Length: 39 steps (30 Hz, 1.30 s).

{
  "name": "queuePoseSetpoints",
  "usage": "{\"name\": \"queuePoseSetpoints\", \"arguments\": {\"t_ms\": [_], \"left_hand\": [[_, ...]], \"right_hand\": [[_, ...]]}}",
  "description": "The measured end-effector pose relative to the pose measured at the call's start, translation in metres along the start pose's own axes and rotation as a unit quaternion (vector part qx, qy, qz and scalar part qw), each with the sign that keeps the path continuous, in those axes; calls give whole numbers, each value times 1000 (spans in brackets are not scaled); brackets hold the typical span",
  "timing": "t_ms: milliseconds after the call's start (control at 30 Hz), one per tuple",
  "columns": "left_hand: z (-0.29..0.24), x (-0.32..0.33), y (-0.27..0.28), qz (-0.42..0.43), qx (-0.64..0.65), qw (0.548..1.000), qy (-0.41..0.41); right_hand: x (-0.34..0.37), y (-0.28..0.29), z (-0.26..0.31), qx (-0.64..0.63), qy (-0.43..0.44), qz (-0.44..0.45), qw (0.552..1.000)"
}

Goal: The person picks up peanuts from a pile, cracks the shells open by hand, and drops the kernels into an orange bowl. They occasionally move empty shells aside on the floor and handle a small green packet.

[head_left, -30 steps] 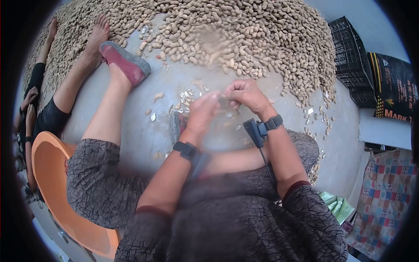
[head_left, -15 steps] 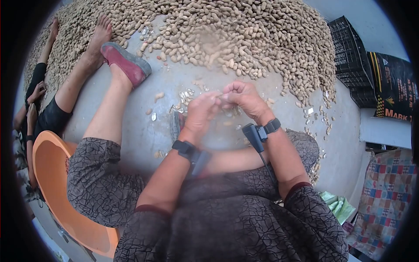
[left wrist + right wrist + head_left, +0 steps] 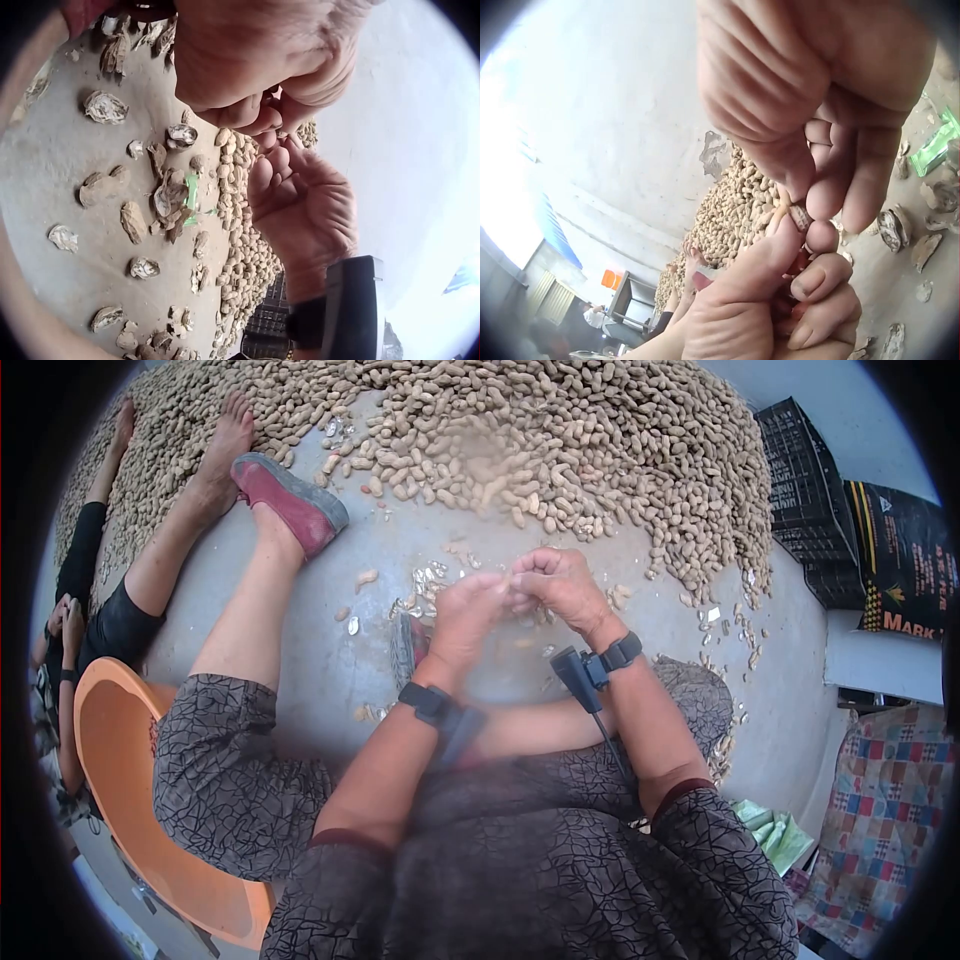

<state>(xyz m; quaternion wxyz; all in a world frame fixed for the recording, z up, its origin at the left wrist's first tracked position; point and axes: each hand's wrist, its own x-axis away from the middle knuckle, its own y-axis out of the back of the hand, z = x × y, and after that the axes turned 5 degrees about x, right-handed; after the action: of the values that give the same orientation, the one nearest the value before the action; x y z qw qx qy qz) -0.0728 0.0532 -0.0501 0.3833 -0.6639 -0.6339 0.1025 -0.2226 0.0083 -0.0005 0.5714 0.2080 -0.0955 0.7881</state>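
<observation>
Above the floor [image 3: 310, 630], holds a small peanut [image 3: 801, 218] at the meeting of both hands. With the right hand [image 3: 562, 582], pinches between thumb and forefinger, on the upper side of the peanut in the right wrist view. With the left hand [image 3: 465, 618], pinches from the lower side, with the thumb tip right against the shell. Shows only a pale, ridged bit of peanut there, squeezed between the two sets of fingertips and clear of either palm. In the head view, too blurred at the fingertips to make out; in the left wrist view, mostly hidden by fingers. Inside the curl of the left hand's other fingers, holds red kernels [image 3: 800, 310], just below the peanut. Round both wrists, dark bands [image 3: 425, 703].

On the floor beneath, broken shells [image 3: 106, 107] in scattered pieces, with a green wrapper [image 3: 937, 142] among them. Beyond the fingertips, a broad heap [image 3: 560, 440] of whole peanuts, apart from the grip. At the heap's right edge, a black crate [image 3: 800, 500], next to a printed sack [image 3: 905, 565]. Beside the left knee, an orange tub [image 3: 110, 700]. At lower right, a patterned cloth [image 3: 880, 810].
</observation>
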Motion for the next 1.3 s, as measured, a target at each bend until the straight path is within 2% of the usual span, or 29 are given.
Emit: {"name": "queuePoseSetpoints", "arguments": {"t_ms": [100, 233, 300, 333, 400, 600, 700, 800, 900, 1133, 1300], "left_hand": [[6, -3, 3, 4, -71, 997, -26], [12, -6, 4, -2, -104, 994, -39], [19, -10, 7, -30, -195, 978, -74], [21, -12, 9, -30, -195, 978, -74], [22, -13, 11, 4, -239, 966, -99], [6, -3, -1, 4, -317, 945, -81], [11, -7, 4, 25, -322, 940, -109], [6, -5, 4, 40, -359, 928, -96], [2, 0, -2, 35, -343, 937, -57], [2, 2, -7, 4, -368, 927, -73], [6, 0, -7, -43, -427, 891, -146]], "right_hand": [[1, 1, 1, 15, -11, -1, 1000], [3, 3, 6, 42, -24, 4, 999], [4, 4, 7, 42, -28, 9, 999], [4, 5, 8, 43, -32, 14, 998], [2, 7, 4, 39, -35, 16, 998], [3, 9, 4, 37, -45, 24, 998], [4, 9, 4, 43, -47, 26, 998], [5, 9, 4, 53, -44, 29, 997], [6, 6, 1, 64, -38, 19, 997], [5, -6, -4, 109, -34, -33, 993], [4, -14, -7, 67, -42, -64, 995]]}}
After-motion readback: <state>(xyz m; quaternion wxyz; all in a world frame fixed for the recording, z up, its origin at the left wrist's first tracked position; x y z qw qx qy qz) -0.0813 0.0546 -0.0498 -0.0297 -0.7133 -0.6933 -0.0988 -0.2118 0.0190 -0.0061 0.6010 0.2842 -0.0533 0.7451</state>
